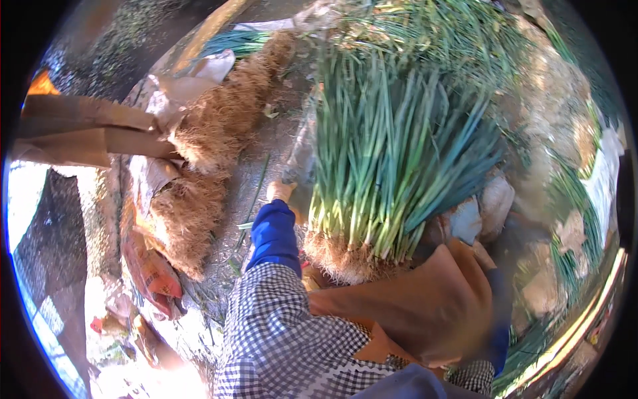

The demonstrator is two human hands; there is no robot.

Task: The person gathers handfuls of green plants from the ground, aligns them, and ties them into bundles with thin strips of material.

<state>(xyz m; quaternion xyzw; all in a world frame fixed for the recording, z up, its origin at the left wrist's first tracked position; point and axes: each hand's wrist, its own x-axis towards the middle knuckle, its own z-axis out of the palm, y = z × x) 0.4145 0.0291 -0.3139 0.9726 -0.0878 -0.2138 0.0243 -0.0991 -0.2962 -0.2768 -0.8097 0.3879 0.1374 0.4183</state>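
Observation:
A large pile of green onions (379, 146) lies in front of me, leaves pointing away and pale roots (349, 259) toward me. My left hand (282, 191), below a blue cuff and a checked sleeve, is beside the pile's left edge. Its fingers look closed, next to a greyish film-like strip (303, 156); what they hold cannot be made out. A brown sheet like an apron (412, 299) spreads across my lap, close to the roots. On the right, my blue cuff (500, 332) runs up behind this sheet. Perhaps a bit of my right hand (482, 255) shows at its upper edge; the fingers are hidden.
Root ends of more onions form a long brown stack (226, 113) on the left, with another root bundle (183, 223) nearer. Cardboard pieces (86, 130) jut in there. Loose green leaves (438, 33) cover the far side. Pale wrapped lumps (495, 206) stand right of the pile.

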